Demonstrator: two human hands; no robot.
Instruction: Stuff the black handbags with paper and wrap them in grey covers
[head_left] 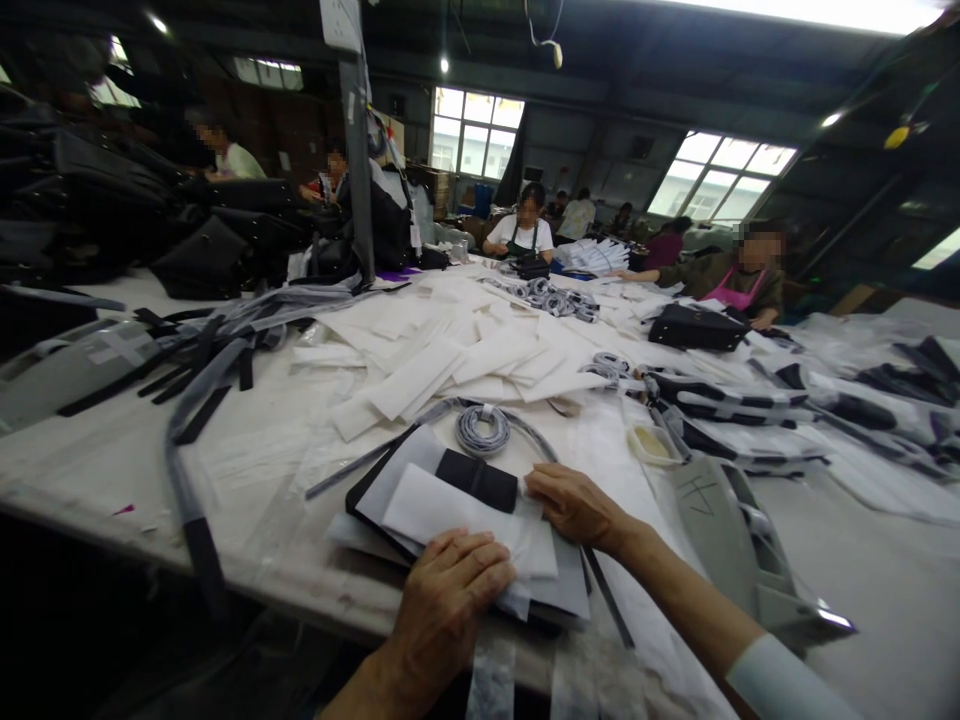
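A dark flat piece (367,490) lies at the near edge of the table with grey and white sheets layered over it. Across the top is a folded white foam sheet (450,508), and a black band (476,478) shows just beyond it. My left hand (454,590) rests on the near side of the white sheet, fingers fairly straight and side by side. At the sheet's right end my right hand (574,505) has its fingers closed on the edge; the fingertips are partly hidden. Behind the stack sits a coiled grey wrapped cord (482,430), and a wrapped strap (536,430) curves around it.
Loose white sheets (442,350) are heaped mid-table. On the right are a small tray (651,445), a grey tape dispenser (731,540) and wrapped straps (739,400). Black bags (225,250) pile up at left beside a metal post (358,170). Co-workers sit across the table.
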